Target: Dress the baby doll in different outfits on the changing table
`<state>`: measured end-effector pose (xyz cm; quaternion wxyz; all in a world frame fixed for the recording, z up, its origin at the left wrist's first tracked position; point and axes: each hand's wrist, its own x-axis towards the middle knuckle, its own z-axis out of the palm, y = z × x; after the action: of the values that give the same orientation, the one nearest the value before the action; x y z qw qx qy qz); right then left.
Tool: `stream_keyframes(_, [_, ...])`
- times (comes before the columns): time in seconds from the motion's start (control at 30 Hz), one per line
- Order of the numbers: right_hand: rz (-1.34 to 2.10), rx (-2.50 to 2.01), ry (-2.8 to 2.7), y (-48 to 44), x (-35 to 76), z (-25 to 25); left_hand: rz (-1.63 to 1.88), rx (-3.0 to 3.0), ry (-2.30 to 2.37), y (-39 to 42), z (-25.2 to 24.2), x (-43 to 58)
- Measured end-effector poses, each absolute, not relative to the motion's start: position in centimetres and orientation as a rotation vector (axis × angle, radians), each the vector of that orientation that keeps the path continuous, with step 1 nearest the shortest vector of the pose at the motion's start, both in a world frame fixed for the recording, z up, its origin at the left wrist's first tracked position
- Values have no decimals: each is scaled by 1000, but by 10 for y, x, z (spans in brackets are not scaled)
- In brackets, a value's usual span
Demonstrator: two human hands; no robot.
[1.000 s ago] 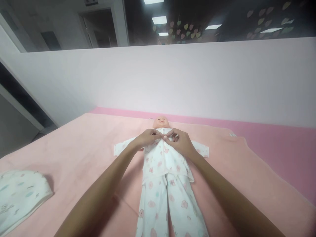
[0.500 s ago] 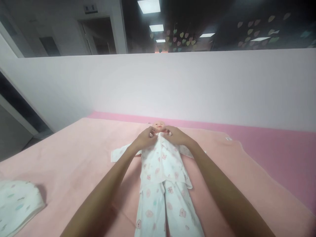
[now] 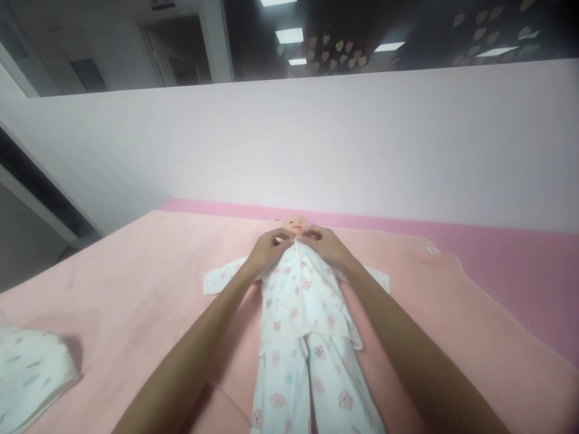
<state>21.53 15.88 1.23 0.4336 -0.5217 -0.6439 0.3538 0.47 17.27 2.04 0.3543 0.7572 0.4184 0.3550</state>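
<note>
A baby doll [image 3: 296, 223] lies on its back, its head toward the wall. It wears a white printed top [image 3: 301, 295] and matching trousers [image 3: 283, 386]. At the neck of the top, my left hand [image 3: 270, 247] pinches the collar on the left side. Opposite it, my right hand [image 3: 326, 244] is closed on the collar's right side, and the fingertips of both hands nearly meet under the doll's chin. Both sleeves stretch outward, partly covered by my forearms. Whether the fingers hold a fastener is too small to see.
A pink blanket [image 3: 136, 289] lies under the doll, over a darker pink mat [image 3: 506, 259]. At the lower left is a white printed cloth item [image 3: 34, 374], perhaps a hat. A low white wall [image 3: 316, 144] stands behind, with dark glass above it.
My hands have drawn closer together at the collar, bringing its two sides toward each other. More of the right sleeve shows. The camera view has tilted slightly downward.
</note>
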Motion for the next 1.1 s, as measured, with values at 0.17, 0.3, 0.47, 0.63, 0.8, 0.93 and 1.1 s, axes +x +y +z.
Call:
stream_keyframes(0.17, [845, -1319, -1698, 158, 218, 15, 929, 1913, 1011, 170, 20, 5])
stream_keyframes(0.3, [878, -1305, -1769, 163, 224, 15, 940, 1929, 1014, 167, 20, 6])
stream_keyframes(0.47, [960, -1291, -1775, 165, 228, 14, 937, 1955, 1035, 166, 21, 7])
stream_keyframes(0.63, [1062, -1276, -1711, 158, 232, 16, 932, 1966, 1024, 165, 23, 6])
stream_keyframes(0.8, [1104, -1243, -1665, 155, 233, 15, 886, 2004, 1023, 167, 24, 4])
stream_keyframes(0.93, [1092, -1237, -1628, 156, 228, 14, 881, 2006, 1008, 170, 22, 3])
stream_keyframes(1.1, [1031, -1243, -1655, 157, 224, 15, 905, 2012, 1008, 169, 19, 5])
